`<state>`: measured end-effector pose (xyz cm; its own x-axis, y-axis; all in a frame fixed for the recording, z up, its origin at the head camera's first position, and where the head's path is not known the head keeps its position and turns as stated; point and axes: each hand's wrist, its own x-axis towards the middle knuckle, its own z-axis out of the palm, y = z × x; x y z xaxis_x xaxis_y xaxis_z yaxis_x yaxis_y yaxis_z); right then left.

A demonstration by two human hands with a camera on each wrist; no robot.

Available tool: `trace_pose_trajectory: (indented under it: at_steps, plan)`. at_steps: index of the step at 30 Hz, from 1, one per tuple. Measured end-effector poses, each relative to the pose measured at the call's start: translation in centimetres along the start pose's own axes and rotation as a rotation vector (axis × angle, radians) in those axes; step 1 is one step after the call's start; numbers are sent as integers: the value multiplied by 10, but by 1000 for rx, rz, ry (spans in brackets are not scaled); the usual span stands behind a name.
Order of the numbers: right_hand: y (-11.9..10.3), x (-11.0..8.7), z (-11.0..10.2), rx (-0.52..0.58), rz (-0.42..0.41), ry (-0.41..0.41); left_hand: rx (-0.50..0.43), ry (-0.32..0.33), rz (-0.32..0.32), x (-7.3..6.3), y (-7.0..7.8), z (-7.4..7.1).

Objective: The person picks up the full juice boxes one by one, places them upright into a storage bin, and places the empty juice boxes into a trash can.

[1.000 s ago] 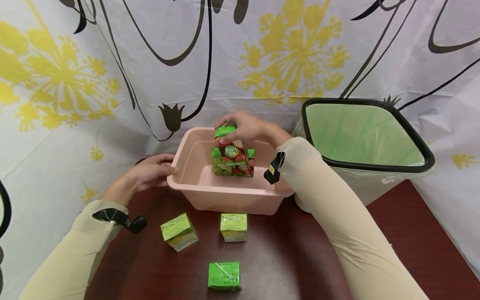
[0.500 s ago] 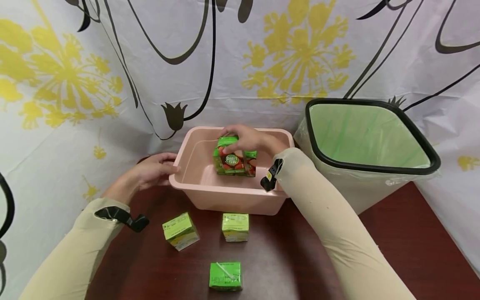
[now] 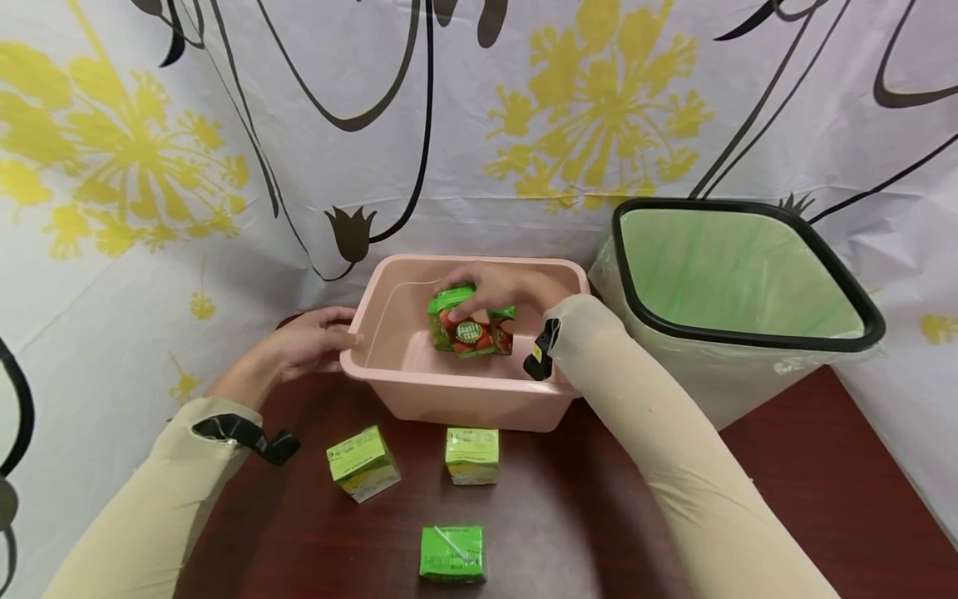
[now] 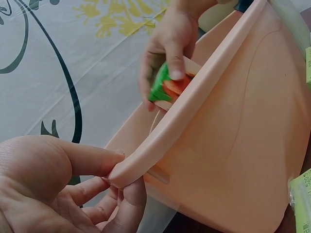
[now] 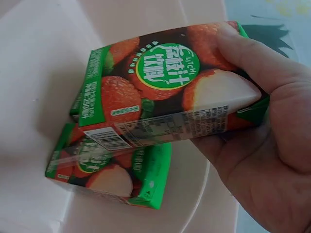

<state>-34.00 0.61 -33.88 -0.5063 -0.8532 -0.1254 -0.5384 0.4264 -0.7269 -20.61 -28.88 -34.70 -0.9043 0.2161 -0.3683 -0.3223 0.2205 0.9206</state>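
My right hand (image 3: 490, 289) grips a red and green litchi juice box (image 5: 165, 80) inside the pink plastic basin (image 3: 449, 381). Its thumb lies along one side of the box, and the fingers are hidden behind it. Another litchi juice box (image 5: 104, 170) stands in the basin just beside the held one. A green box (image 3: 436, 329) shows partly behind, at the left. My left hand (image 3: 310, 341) pinches the basin's left rim between thumb and fingers, as the left wrist view shows up close.
Two yellow-green juice boxes (image 3: 363, 462) (image 3: 472, 456) and a bright green one (image 3: 452, 553) with a straw on it stand on the dark red table (image 3: 554, 516), in front of the basin. A bin (image 3: 748, 333) with a black rim and clear liner stands at the right.
My right hand has lowered the litchi juice box deeper into the basin, in front of the boxes there. My left hand has kept its hold on the rim.
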Motion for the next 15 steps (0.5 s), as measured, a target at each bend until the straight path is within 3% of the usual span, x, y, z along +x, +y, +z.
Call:
trace_pose_trajectory:
  at_steps: [5,9,15]
  plan:
    - [8,2,10,29,-20,-7,6,10,-7,2,-1,0]
    - [11,1,13,-23,1,8,13,18,-10,4,-1,-1]
    - [11,2,17,-82,50,-50,16,14,-10,4,-2,-2]
